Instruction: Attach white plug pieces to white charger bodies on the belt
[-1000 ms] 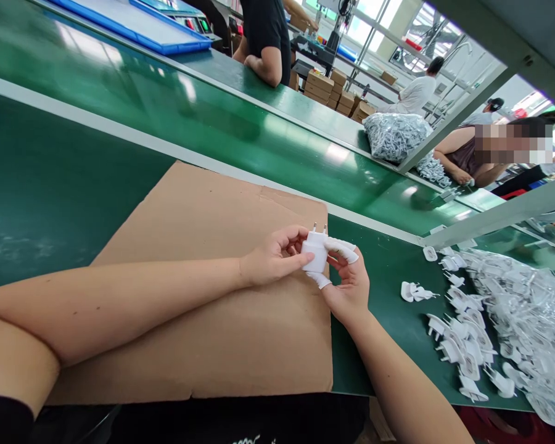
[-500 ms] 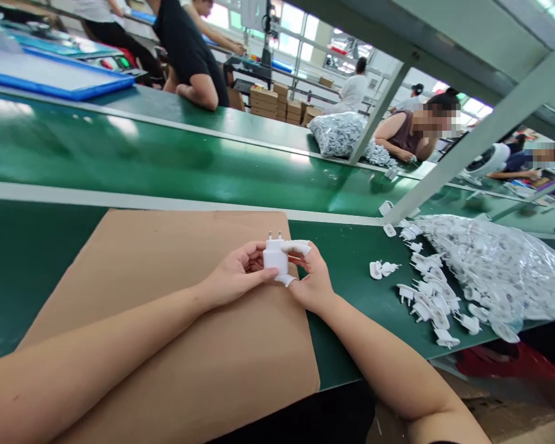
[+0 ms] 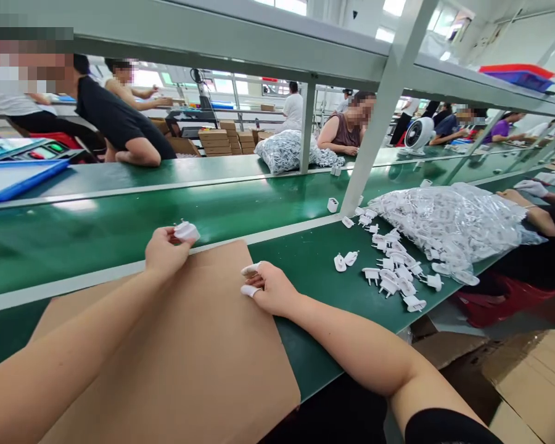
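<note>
1 plug (image 3: 186, 232) pinched in left hand (image 3: 164, 251) | right hand (image 3: 271, 288) fingers loose | bag (image 3: 448, 222) holds plugs

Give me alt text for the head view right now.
The left hand holds a white plug adapter over the green conveyor belt's edge. The right hand, fingertips white-capped, rests on a cardboard sheet, loose plug adapters lying to its right.

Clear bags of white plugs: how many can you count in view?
2. One bag lies on the near table, right of the hands; another bag sits across the belt. Others may be hidden.
</note>
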Available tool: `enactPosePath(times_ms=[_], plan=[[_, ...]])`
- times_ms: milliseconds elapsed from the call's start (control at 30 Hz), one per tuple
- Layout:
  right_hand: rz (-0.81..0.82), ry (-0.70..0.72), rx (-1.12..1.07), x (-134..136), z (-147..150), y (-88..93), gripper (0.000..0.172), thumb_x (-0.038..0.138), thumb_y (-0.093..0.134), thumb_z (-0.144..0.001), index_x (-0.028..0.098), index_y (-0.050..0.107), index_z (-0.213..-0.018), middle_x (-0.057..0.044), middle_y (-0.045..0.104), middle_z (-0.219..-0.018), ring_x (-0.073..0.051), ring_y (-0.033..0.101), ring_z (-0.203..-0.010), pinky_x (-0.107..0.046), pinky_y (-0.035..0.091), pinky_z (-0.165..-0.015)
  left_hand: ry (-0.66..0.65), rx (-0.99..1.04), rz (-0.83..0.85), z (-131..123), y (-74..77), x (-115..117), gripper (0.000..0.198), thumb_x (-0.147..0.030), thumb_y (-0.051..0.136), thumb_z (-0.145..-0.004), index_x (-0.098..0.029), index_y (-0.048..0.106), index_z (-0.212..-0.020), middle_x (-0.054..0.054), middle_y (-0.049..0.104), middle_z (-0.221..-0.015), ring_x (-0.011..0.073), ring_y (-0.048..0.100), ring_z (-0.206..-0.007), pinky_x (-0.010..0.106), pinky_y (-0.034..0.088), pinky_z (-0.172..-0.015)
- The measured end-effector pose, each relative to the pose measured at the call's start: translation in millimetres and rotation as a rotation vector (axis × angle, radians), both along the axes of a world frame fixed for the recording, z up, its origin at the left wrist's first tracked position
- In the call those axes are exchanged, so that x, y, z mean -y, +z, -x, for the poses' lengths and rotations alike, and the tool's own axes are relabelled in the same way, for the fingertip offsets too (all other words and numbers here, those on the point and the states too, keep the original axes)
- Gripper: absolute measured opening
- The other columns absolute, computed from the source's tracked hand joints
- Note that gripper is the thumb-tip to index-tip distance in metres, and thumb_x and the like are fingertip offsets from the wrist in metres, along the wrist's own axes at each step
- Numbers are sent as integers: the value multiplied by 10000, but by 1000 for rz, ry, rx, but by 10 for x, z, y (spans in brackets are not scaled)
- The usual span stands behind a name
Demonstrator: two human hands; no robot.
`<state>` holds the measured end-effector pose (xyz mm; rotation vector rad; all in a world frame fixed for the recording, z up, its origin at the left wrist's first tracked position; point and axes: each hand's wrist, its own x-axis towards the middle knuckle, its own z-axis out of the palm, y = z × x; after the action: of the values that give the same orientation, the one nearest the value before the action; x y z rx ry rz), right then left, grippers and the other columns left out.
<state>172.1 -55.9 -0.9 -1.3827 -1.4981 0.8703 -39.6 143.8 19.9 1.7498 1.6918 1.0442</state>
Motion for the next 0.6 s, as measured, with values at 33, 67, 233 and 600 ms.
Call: enactPosePath(times_ms=[33,67,233,600], plan=[[-20,-42,77,1,-41,45,152,223,758,-887,201,723,-1034,-55,731,-1087,-183,714,-952,-315,566,-865,32,-70,-6,63,-28,-113,404,-249,794,-769,-175,545,-1079,30,709,-1025,224,669,-1007,374,512,-1002],[-29,-92,150,0,-87,89,64,269,742,-914,209,743,-935,-35,747,-989,-183,706,-903,-306,545,-828,54,-114,7,127,-57,-201,393,-262,794,-767,-186,539,-1056,18,699,-1010,232,664,-1029,384,505,-1021],[60,-264,165,-39,-293,239,375,412,527,-1050,240,811,-875,-6,794,-893,-184,715,-839,-280,486,-737,194,-140,59,297,-136,-279,522,-315,842,-671,-212,475,-1028,79,652,-1223,373,563,-1272,591,416,-1133],[77,-398,142,-68,-494,248,482,461,353,-1091,296,781,-1241,16,811,-1012,-155,728,-806,-263,482,-763,-376,-151,-437,-362,-278,909,511,-430,615,-908,-191,511,-1347,163,575,-1406,357,476,-1381,549,329,-1221]])
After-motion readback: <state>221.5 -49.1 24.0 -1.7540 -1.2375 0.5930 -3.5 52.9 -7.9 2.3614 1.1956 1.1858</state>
